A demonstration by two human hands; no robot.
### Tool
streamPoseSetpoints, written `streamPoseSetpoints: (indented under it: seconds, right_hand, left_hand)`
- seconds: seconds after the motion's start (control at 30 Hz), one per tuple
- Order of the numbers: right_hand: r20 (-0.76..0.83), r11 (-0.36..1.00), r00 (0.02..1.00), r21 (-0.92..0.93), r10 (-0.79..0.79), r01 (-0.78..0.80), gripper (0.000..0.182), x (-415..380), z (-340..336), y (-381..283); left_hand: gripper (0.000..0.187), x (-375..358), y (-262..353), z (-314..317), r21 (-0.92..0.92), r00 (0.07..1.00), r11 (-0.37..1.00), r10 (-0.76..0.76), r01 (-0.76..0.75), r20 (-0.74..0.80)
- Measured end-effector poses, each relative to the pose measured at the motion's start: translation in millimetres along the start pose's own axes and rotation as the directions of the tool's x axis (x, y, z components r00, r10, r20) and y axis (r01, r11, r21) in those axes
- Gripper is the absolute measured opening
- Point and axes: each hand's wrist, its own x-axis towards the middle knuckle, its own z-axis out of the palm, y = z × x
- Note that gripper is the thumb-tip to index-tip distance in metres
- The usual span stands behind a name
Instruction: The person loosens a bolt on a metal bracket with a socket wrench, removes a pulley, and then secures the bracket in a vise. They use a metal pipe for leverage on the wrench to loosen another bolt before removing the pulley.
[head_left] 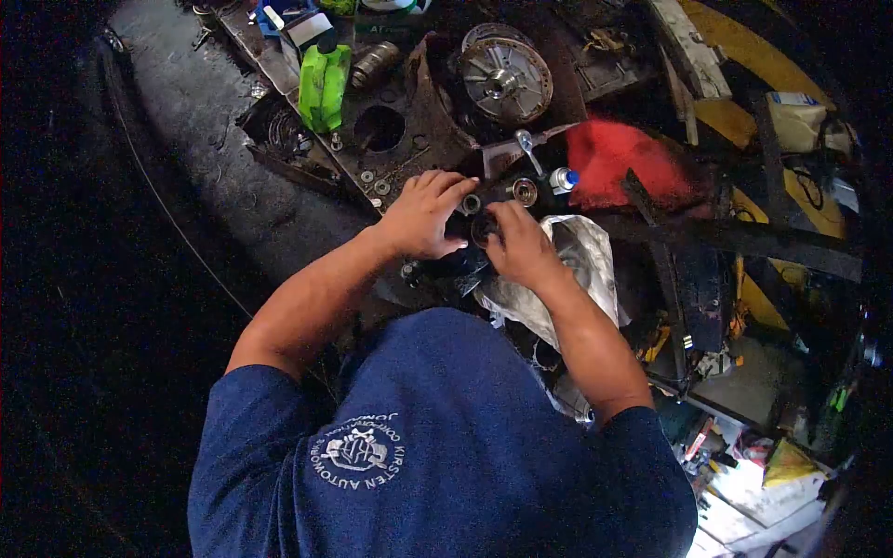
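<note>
The right hand (526,249) grasps a dark round part (481,229), apparently for positioning; left hand (420,218) spread open, steady alignment likely needed next.

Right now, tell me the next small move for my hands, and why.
Probably bring the left hand in to steady the dark round part: the right hand appears to grasp it from one side, while the left is spread open nearby.

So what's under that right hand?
At the fingertips of the right hand, part of a dark round piece shows. A pale sheet shows on both sides of the forearm. Whatever lies right beneath the palm is covered.
</note>
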Motion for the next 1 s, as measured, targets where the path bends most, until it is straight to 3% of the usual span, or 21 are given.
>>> streamPoseSetpoints:
  seconds: [0.1, 0.17, 0.2, 0.27, 0.3, 0.37, 0.4, 0.47, 0.7, 0.77, 1.0]
  right_hand:
    - [-0.025, 0.997, 0.997, 0.036, -0.074, 0.075, 0.033, 0, 0, 0]
    - [0.176, 0.980, 0.965, -0.071, 0.194, -0.184, 0.034, 2, 0, -1]
    - [0.176, 0.980, 0.964, -0.072, 0.197, -0.187, 0.034, 1, 1, 1]
    - [-0.021, 0.994, 0.997, 0.075, -0.074, 0.076, 0.031, 1, -1, 1]
    - [-0.022, 0.995, 0.997, 0.074, -0.070, 0.071, 0.031, 0, -3, -2]
    - [0.126, 0.972, 0.964, -0.062, 0.233, -0.227, 0.035, -1, -10, -11]
    - [0.123, 0.971, 0.963, -0.061, 0.239, -0.233, 0.035, -3, -7, -7]
    - [0.067, 0.997, 0.995, -0.006, 0.075, -0.075, 0.036, -5, -3, -1]
    - [0.070, 0.989, 0.987, 0.019, 0.148, -0.149, 0.031, -9, 3, 8]
    - [-0.027, 0.994, 1.000, 0.108, -0.011, 0.013, 0.028, -10, 3, 10]
    - [0.016, 0.977, 0.980, 0.078, 0.200, -0.201, 0.029, -13, 6, 7]
  left_hand:
    - [0.088, 4, 1, 0, 0.001, 1.000, 1.000, 0.011, -0.011, 0.003]
    - [0.087, 7, 2, 0, 0.015, 0.999, 0.999, 0.039, -0.039, 0.004]
    - [0.087, 8, 2, 0, 0.030, 0.998, 0.997, 0.064, -0.064, 0.006]
    - [0.088, 12, 5, 0, 0.039, 0.996, 0.996, 0.084, -0.086, 0.036]
    - [0.089, 13, 7, 0, 0.047, 0.993, 0.993, 0.103, -0.106, 0.064]
    - [0.091, 19, 9, 1, 0.075, 0.986, 0.988, 0.129, -0.137, 0.104]
    - [0.093, 21, 9, 2, 0.105, 0.979, 0.981, 0.150, -0.165, 0.141]
    - [0.097, 26, 13, 3, 0.118, 0.971, 0.979, 0.144, -0.168, 0.189]
    - [0.107, 39, 26, 6, 0.153, 0.947, 0.971, 0.136, -0.186, 0.290]
    - [0.106, 41, 27, 7, 0.132, 0.944, 0.978, 0.116, -0.164, 0.310]
    - [0.100, 41, 26, 10, 0.053, 0.958, 0.990, 0.113, -0.131, 0.264]
